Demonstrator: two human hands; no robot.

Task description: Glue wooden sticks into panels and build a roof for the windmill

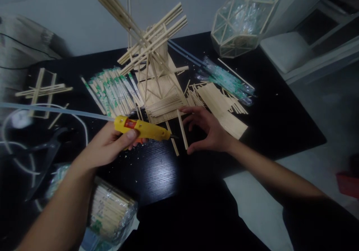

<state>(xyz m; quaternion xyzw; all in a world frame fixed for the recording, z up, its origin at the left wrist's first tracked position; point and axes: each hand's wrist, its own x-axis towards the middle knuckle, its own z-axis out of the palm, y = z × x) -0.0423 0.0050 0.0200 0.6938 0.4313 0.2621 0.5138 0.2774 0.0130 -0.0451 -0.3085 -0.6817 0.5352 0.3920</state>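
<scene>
left hand (110,143) grips yellow glue gun (147,129), nozzle (174,136) near the short stick (182,129) pinched in right hand (211,129)

Dim; tabletop (159,172) glare; edges perhaps blurred.

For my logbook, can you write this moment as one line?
left hand: holds glue gun | right hand: pinches stick | table: wooden model

Glue gun (150,130) is smooth plastic — stick (182,129), apparently, matt wood.
</scene>
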